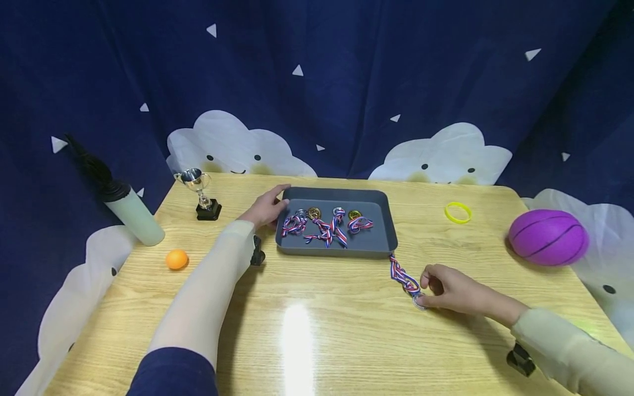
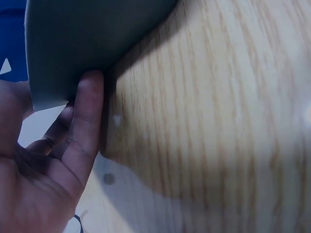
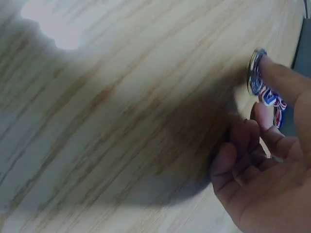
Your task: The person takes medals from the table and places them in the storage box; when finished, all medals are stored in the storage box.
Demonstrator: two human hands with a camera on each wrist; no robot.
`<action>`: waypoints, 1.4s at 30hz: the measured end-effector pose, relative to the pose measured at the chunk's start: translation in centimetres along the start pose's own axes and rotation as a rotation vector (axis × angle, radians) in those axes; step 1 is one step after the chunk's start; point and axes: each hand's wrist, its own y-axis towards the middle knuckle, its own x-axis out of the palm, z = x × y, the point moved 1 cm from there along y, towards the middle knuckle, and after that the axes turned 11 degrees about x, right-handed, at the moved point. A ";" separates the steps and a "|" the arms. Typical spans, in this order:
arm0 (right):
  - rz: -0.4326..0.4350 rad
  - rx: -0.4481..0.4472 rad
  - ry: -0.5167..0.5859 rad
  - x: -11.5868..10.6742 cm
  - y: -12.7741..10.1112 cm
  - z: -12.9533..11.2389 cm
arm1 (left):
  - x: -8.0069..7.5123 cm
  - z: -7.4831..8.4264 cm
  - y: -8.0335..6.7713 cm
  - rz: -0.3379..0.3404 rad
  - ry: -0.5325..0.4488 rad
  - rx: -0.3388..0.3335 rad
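Head view — tray (image 1: 388, 234) between hands.

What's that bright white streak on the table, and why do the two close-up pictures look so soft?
Head view: the streak is lamp glare on the glossy table, and the forearms cast dark shadows. Left wrist view: the tray and left hand sit too close, so they blur. Right wrist view: the wood grain smears, the right hand shadows it, and only the medal rim glints.

medals (image 1: 327, 224) in tray (image 1: 342, 251), trophy (image 1: 200, 193) left, ball (image 1: 548, 237) right
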 end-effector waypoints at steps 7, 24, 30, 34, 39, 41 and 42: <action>0.050 -0.050 -0.017 0.3 -0.4 0.1 | -0.1 0.1 -0.1 -0.001 -0.011 -0.002; 0.053 -0.072 0.079 -0.1 -1.6 0.7 | -0.1 0.4 0.0 -0.010 -0.008 0.001; 0.057 -0.209 0.191 -1.8 -1.1 1.7 | -0.1 0.4 -0.3 -0.011 0.006 0.006; 0.157 -0.169 0.208 -5.0 -1.0 1.1 | -0.1 0.5 -0.2 -0.018 0.003 0.015; 0.203 -0.126 0.334 -9.7 0.1 -1.2 | -0.2 0.4 -0.1 -0.007 -0.007 -0.002; 0.203 -0.148 0.376 -11.2 0.9 -2.2 | -0.1 0.3 -0.1 -0.007 -0.009 -0.001; 0.203 -0.138 0.379 -11.8 1.2 -2.8 | -0.1 0.3 -0.1 -0.008 -0.009 -0.001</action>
